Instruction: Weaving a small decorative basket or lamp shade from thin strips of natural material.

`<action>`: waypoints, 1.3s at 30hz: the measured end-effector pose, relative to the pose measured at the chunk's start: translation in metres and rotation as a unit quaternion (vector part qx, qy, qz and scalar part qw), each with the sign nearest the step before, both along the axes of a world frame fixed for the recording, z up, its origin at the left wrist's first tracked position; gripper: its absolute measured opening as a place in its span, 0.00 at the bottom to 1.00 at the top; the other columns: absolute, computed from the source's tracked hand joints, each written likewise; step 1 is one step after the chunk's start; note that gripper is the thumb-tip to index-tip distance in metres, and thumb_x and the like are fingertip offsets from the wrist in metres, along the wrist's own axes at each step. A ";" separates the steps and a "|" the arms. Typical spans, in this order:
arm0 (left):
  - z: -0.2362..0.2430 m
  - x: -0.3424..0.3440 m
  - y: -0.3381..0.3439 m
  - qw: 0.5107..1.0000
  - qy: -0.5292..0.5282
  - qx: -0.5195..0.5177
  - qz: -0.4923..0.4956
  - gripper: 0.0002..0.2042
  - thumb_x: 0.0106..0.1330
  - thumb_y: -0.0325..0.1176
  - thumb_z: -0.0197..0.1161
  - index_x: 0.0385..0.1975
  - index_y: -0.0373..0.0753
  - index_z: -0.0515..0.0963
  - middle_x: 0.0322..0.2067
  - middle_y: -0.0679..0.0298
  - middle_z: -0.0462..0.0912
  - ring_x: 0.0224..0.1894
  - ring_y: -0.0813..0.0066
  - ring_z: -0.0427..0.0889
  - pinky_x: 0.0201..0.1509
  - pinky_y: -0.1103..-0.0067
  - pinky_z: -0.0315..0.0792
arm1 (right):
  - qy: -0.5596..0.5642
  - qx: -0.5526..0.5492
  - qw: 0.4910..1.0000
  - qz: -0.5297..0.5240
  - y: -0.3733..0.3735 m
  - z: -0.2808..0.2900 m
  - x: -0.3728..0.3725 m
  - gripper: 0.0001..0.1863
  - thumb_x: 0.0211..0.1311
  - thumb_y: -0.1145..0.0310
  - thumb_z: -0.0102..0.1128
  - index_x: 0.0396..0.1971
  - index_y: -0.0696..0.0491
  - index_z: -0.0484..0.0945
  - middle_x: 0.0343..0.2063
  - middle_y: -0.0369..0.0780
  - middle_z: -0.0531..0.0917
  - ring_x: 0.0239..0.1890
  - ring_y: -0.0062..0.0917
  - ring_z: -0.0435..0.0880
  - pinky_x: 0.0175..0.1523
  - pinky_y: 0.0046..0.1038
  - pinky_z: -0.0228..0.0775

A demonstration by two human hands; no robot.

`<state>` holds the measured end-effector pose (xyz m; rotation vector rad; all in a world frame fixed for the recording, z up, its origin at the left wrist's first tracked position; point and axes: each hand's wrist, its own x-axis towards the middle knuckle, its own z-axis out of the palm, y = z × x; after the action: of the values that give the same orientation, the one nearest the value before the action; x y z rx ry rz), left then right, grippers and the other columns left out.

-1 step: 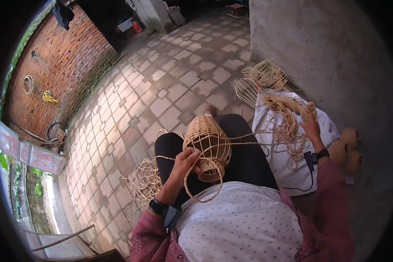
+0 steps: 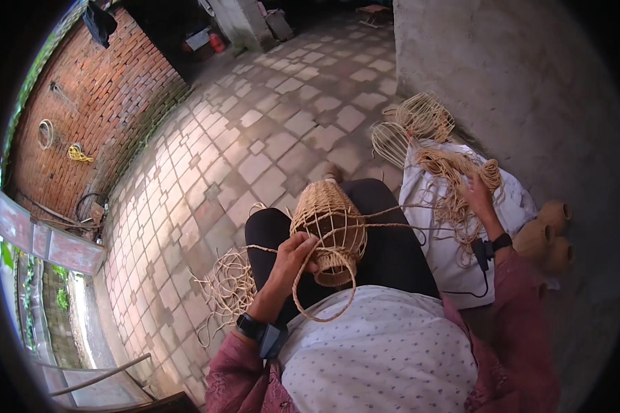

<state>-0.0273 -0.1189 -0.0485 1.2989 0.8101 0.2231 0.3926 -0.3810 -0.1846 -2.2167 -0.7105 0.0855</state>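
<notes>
A half-woven basket (image 2: pixel 327 213) lies across my lap, its closely woven end pointing away and its bare ribs and narrow neck towards me. At its left side my left hand (image 2: pixel 295 258) pinches a twisted straw cord (image 2: pixel 353 292), which hangs in a loop over the neck. From the basket, two lengths of cord stretch right towards a loose bundle of cord (image 2: pixel 455 168). At the bundle's near side is my right hand (image 2: pixel 478 198), its fingers curled among the strands; exactly which strand they grip is too small to see.
The bundle rests on a white sack (image 2: pixel 437 258) at my right. Beyond it stand open basket frames (image 2: pixel 424 113), and several brown woven pots (image 2: pixel 537 237) sit by the wall. Loose cord (image 2: pixel 231 286) lies tangled on the paved floor (image 2: pixel 165 227) at my left.
My right hand has shifted a little left and towards me along the cord bundle. The left hand and the basket have hardly moved.
</notes>
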 end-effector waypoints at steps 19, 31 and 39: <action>-0.019 -0.010 -0.017 0.985 -0.080 -0.137 0.062 0.08 0.70 0.36 0.52 0.38 0.39 0.74 0.26 0.70 0.77 0.17 0.85 0.74 0.22 0.87 0.71 | -0.084 -0.252 0.952 -0.154 -0.114 -0.004 0.056 0.13 0.55 0.60 0.59 0.27 0.56 0.81 0.21 0.48 0.80 0.26 0.39 0.80 0.37 0.39 0.70; -0.004 -0.014 -0.023 0.984 0.070 0.166 0.005 0.13 0.68 0.42 0.55 0.44 0.39 0.74 0.25 0.68 0.78 0.21 0.83 0.77 0.23 0.85 0.73 | 0.654 0.100 0.705 0.255 0.074 0.088 -0.188 0.20 0.64 0.55 0.58 0.47 0.55 0.73 0.27 0.43 0.82 0.25 0.22 0.81 0.27 0.20 0.73; 0.009 -0.021 0.027 0.977 0.027 0.059 -0.201 0.16 0.67 0.41 0.58 0.45 0.35 0.74 0.30 0.66 0.80 0.24 0.80 0.78 0.26 0.84 0.74 | 0.670 0.349 0.601 0.260 0.117 0.081 -0.216 0.15 0.68 0.58 0.52 0.42 0.55 0.74 0.27 0.38 0.82 0.26 0.21 0.82 0.30 0.22 0.73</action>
<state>-0.0483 -0.0918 -0.0396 1.5554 0.5695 -0.0893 0.1763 -0.2636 -0.1040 -0.6452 -0.3161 1.3494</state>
